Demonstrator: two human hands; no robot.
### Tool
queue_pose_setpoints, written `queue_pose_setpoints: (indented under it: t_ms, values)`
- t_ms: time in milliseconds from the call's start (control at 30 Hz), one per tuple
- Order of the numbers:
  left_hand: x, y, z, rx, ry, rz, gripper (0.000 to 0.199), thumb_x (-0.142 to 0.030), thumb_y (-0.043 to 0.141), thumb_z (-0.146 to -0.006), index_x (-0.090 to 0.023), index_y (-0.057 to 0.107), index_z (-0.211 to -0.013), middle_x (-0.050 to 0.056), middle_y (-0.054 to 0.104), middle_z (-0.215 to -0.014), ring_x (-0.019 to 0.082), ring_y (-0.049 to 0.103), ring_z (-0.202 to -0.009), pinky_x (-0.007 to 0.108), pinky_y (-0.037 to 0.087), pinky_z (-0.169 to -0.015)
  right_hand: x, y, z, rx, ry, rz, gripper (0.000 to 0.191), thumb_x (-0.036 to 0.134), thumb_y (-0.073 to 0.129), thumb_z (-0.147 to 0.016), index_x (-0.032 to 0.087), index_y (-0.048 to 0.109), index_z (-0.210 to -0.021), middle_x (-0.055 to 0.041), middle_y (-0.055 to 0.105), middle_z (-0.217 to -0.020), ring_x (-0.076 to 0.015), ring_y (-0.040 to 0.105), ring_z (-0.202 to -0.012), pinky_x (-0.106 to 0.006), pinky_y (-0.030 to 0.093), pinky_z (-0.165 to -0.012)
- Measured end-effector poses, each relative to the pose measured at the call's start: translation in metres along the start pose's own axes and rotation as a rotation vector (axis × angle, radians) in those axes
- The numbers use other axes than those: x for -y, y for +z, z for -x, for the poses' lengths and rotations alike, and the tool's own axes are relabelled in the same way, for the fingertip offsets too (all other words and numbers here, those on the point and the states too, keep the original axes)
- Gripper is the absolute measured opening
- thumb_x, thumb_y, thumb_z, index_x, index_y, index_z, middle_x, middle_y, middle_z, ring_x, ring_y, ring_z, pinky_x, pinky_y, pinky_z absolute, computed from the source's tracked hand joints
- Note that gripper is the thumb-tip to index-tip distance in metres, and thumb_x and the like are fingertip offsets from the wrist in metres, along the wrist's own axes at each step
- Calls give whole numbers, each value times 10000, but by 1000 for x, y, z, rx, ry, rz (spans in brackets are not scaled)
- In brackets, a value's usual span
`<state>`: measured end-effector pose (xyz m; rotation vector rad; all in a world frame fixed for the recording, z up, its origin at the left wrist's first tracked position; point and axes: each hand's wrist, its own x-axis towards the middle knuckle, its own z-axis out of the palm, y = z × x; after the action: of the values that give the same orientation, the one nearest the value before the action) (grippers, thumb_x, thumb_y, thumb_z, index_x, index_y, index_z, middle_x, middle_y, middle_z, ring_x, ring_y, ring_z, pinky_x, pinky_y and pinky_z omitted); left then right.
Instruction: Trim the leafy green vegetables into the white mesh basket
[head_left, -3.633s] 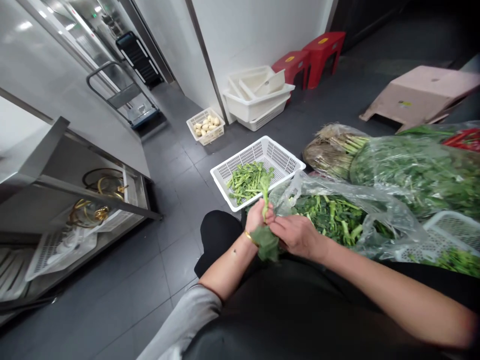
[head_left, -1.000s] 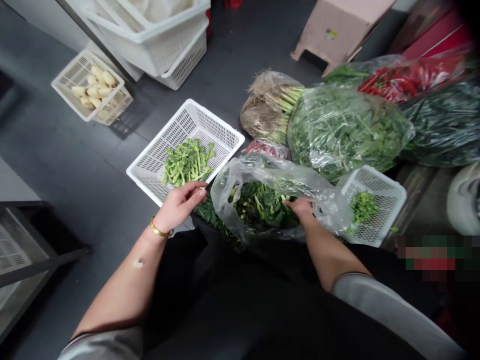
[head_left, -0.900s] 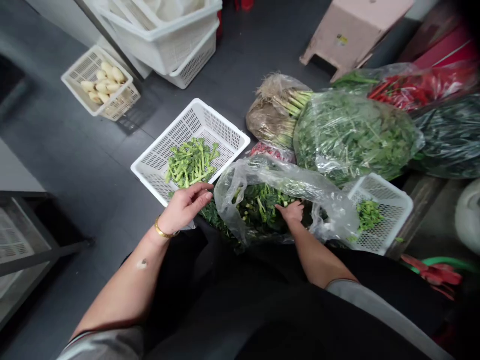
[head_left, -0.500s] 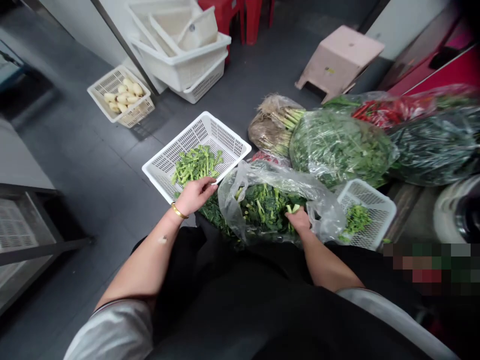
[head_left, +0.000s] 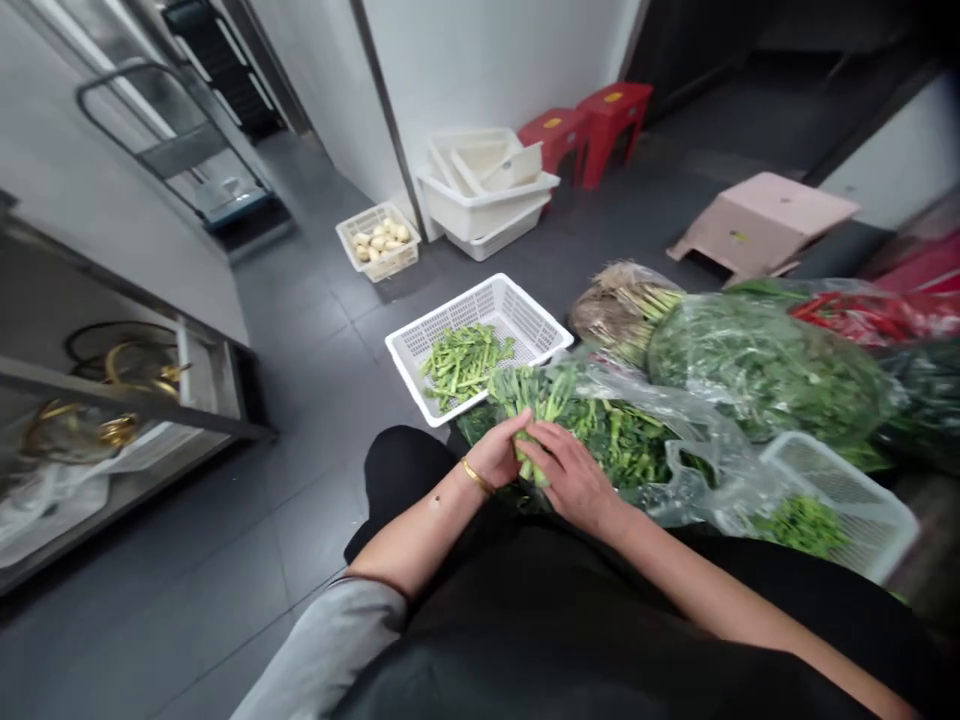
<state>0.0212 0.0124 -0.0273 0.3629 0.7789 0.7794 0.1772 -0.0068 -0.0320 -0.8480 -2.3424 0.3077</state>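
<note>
My left hand (head_left: 496,452), with a gold bracelet at its wrist, is closed around a bunch of leafy green stalks (head_left: 553,396). From the other side my right hand (head_left: 576,482) grips the same bunch near its lower ends. The leaves point away from me. Just beyond my left hand is a white slotted basket (head_left: 409,372) holding cut green stems (head_left: 466,362). Beneath and right of my hands lies an opened clear plastic bag (head_left: 697,425) of the same greens (head_left: 634,445).
At the right are bagged scallions (head_left: 626,310), bagged leafy greens (head_left: 765,365), red chillies (head_left: 851,318) and a pale basket (head_left: 881,510) with small greens. A pink stool (head_left: 787,215), stacked white bins (head_left: 480,205) and a basket of pale roots (head_left: 381,245) stand farther off. A metal shelf (head_left: 135,400) is on the left.
My right hand has come up out of the bag with greens and moved left to meet my left hand, which has closed on them. The camera view has shifted left and up.
</note>
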Motion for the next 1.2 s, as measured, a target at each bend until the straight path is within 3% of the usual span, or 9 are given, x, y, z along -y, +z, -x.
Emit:
queue_pose_setpoints:
  t_ms: [100,200,300,400,500,600,733,967,1200]
  values:
    - [-3,-9,13,-122,161,-19,290,-328,777,-615,-99,629,-714,52,650,-662,120,613,-604,217,466,-593,10,1,0,86,-48,-196,462,105,406,-810,213,534,-1241,-105,520,-1312,-257,429,-1275,-487,388,-1036]
    - [-5,-11,22,-49,139,-119,358,-354,783,-596,-92,633,-788,48,635,-630,112,566,-501,231,440,-507,0,-12,-4,-70,333,-440,263,255,429,-863,211,599,-1059,-74,675,-940,-197,656,-822,-356,547,-724]
    - [-3,-5,25,0,151,-234,383,-374,782,-595,-89,633,-802,55,635,-632,112,553,-477,237,436,-480,-15,-22,-19,-97,716,-463,294,478,587,-767,187,607,-805,-4,597,-568,-148,533,-462,-286,463,-465]
    - [-1,3,27,-22,224,-288,361,-295,816,-542,-83,636,-771,63,647,-681,124,585,-537,256,481,-542,-26,-18,-37,44,827,-550,433,590,606,-701,200,522,-531,-5,527,-425,-146,499,-405,-287,448,-450]
    - [-1,4,27,-124,302,-200,396,-266,812,-526,-77,637,-826,97,671,-776,159,628,-610,263,493,-553,-23,-3,-47,-5,899,-810,448,615,536,-740,194,555,-589,-35,589,-482,-171,555,-428,-313,495,-469]
    - [-3,-2,26,-319,414,-48,382,-280,785,-543,-81,611,-820,87,662,-719,145,611,-545,239,456,-494,1,9,-41,-146,750,-731,354,539,526,-785,200,619,-752,-52,655,-630,-199,632,-571,-346,546,-585]
    - [-10,-9,28,-478,568,72,331,-269,767,-531,-112,571,-747,14,598,-594,126,568,-479,232,423,-458,26,6,-30,-97,320,-547,226,415,517,-831,245,666,-830,-60,691,-849,-205,658,-780,-355,539,-729]
    - [5,0,38,-581,782,-273,268,-210,780,-551,-129,619,-751,52,658,-707,146,602,-623,271,484,-649,-9,-8,-80,16,822,-527,361,535,563,-759,207,517,-617,-29,609,-499,-187,589,-462,-309,490,-489]
    - [-12,-2,36,-434,595,72,207,-177,728,-562,-109,591,-702,32,617,-628,112,558,-525,235,454,-520,24,1,-54,-66,350,-442,229,433,564,-770,214,615,-722,-76,670,-743,-221,638,-715,-346,504,-700]
